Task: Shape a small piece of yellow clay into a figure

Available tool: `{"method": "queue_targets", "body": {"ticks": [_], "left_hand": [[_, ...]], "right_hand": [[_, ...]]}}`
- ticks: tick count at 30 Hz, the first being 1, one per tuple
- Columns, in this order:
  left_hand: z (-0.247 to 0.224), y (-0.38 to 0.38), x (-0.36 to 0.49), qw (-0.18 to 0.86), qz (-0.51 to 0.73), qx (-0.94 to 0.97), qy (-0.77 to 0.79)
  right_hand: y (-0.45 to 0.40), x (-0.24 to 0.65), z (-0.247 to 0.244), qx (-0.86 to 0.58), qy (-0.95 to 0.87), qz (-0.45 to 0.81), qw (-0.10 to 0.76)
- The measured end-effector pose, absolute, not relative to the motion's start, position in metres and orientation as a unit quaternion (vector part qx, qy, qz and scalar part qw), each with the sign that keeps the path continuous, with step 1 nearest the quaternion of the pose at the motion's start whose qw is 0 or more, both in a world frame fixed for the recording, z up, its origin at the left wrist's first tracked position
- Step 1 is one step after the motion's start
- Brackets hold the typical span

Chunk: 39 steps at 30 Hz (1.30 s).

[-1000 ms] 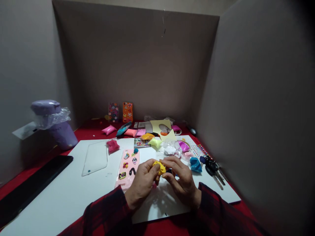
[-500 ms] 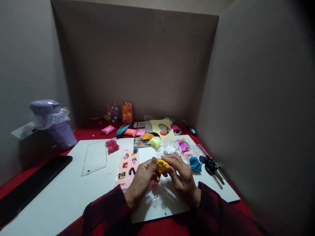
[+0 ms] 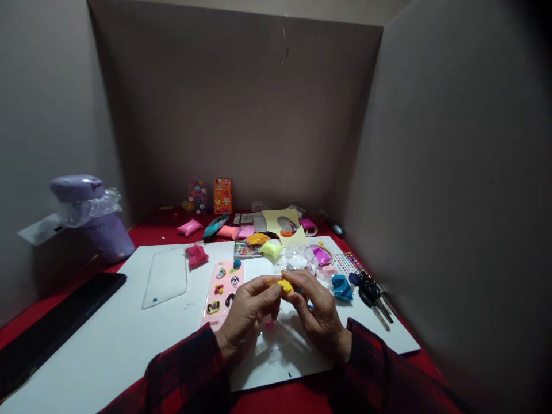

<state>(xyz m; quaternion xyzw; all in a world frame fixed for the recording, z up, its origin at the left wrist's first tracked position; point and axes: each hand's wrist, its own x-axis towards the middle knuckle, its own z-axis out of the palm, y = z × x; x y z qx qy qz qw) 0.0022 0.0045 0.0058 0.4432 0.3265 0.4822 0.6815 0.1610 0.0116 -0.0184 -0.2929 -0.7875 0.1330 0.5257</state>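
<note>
Between my fingertips is a lump of yellow clay (image 3: 285, 287), partly covered by both hands. My left hand (image 3: 248, 307) grips it from the left, thumb on top and fingers curled. From the right, my right hand (image 3: 319, 310) pinches the same lump with its thumb and fingers. Just left of my left hand lies a pink phone case (image 3: 215, 299) decorated with small colourful clay shapes. Below the hands rests a clear plastic wrapper (image 3: 272, 345) with a small pink bit (image 3: 269, 324) near it.
A transparent phone case (image 3: 166, 279) and a crimson clay packet (image 3: 197, 256) lie left on the white board (image 3: 107, 333). Scissors (image 3: 374, 296) and a blue clay packet (image 3: 342, 287) are at right. A purple bottle (image 3: 107, 230) stands far left, above a black phone-like slab (image 3: 60, 328).
My left fingers have shifted over the yellow clay, the thumb moving inward, so less of the lump shows. My right hand stays nearly in place.
</note>
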Motion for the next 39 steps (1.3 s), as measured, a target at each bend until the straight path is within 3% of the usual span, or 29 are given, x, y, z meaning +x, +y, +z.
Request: {"method": "queue_targets", "body": {"ticks": [9,39], "left_hand": [[0.0056,0.0068,0.0019,0.639,0.498,0.478,0.339],[0.0043,0.0086,0.0013,0.689,0.501,0.403,0.334]], "right_hand": [[0.0095,0.1595,-0.0162,-0.276,-0.803,0.135,0.511],[0.0115,0.1592,-0.018,-0.289,-0.8,0.112,0.514]]}}
